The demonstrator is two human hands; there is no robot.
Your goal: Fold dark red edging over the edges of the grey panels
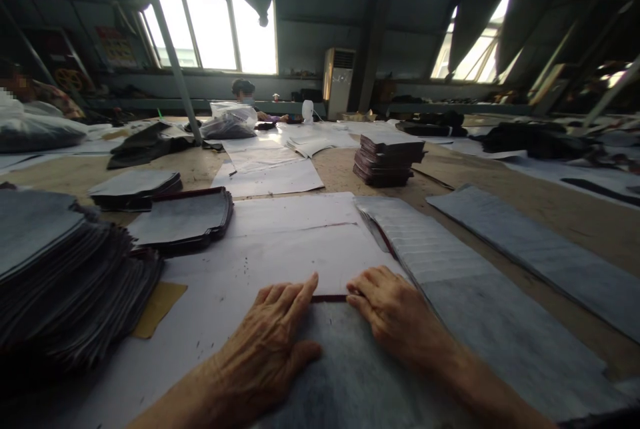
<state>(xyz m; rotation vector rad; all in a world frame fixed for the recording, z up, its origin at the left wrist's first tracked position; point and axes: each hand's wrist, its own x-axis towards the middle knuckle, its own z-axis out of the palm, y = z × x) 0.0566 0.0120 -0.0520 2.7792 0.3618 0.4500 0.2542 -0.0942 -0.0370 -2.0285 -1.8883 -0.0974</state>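
Grey panel (pixel 350 356), left grip (pixel 270 339) flat atop, right grip (pixel 390 306) pinching maroon edge (pixel 329 298), tall stack (pixel 75 289), long panels (pixel 475 299) alongside

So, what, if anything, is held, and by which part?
The right hand seems to pinch the grey panel by its red far edge; the left hand rests open.

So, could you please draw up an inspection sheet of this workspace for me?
Surface: brown tabletop, partly covered by white paper with dark specks on it.
Job's things: grey fabric panel with a dark red edge.
Clutter: tall stack of grey pieces at left, brown scrap next to it; long grey panels at right; clear plastic bag farther back.
Hands: left hand palm down, fingers extended; right hand at the dark red edge, fingers bent, grip unclear.
Cables: nothing seen for certain.
Surroundings: large window, floor-standing air conditioner, a person across the table.
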